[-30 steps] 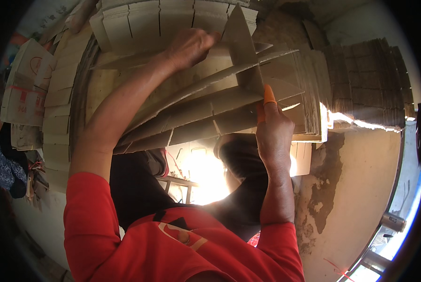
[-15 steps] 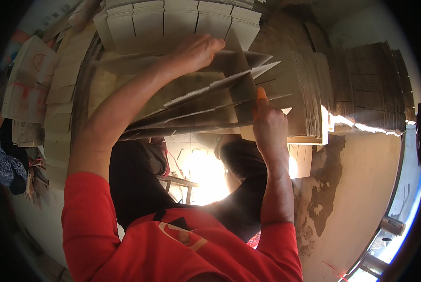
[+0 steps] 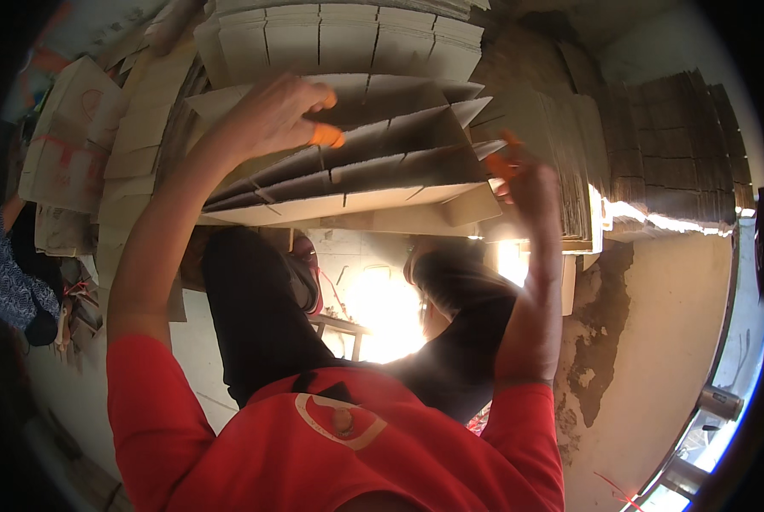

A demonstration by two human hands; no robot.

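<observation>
several thin, slotted cardboard strips (image 3: 399,171) are standing on edge in the head view, fanning out, narrowing toward the left, with a stiff cross strip (image 3: 478,200) meeting them at the right. the left hand (image 3: 279,113) is hanging over their far left part, open, its orange-covered thumb and finger spreading apart. the right hand (image 3: 531,181), blurred, is lying just beside the cross strip's end; i cannot tell whether it is gripping anything.

behind the strips, a tight stack of flat, notched boards (image 3: 348,41) is rising; rough-edged sheets (image 3: 540,141) are crowding the right, the counter (image 3: 577,247) showing a pale edge beneath them. a white carton (image 3: 70,149) with red markings is sitting at the left. bright light is flooding the floor (image 3: 386,311), and the plaster wall (image 3: 647,341) is peeling in a dark patch.
</observation>
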